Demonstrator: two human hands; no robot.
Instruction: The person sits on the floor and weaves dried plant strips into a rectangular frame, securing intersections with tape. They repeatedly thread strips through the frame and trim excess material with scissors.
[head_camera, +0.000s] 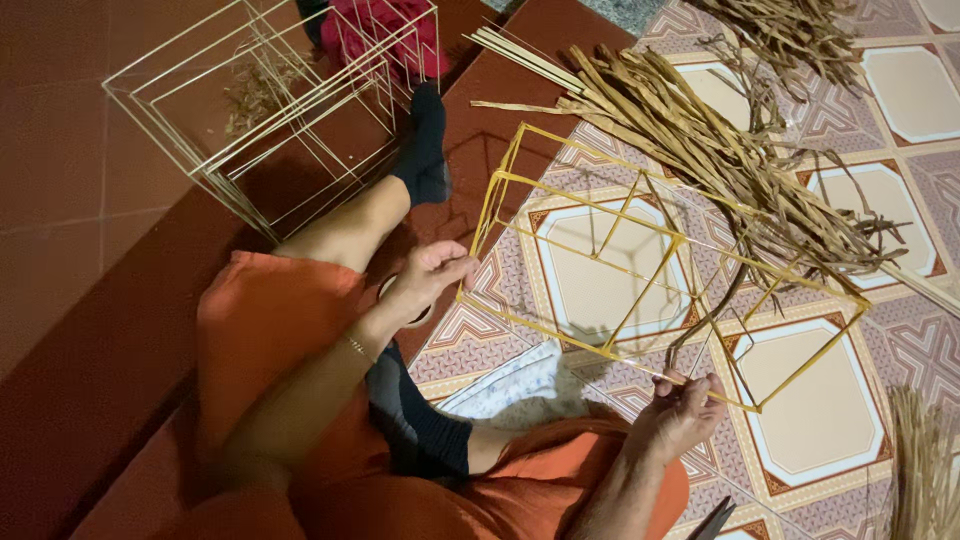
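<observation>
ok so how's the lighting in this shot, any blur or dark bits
Head view: light is warm and uneven, bright on the patterned floor tiles under the yellow stick box frame, dim over the red-brown floor at left; the left hand and right hand look slightly soft, and the heap of dried brown leaf strips throws faint shadows. The picture is tilted.
</observation>
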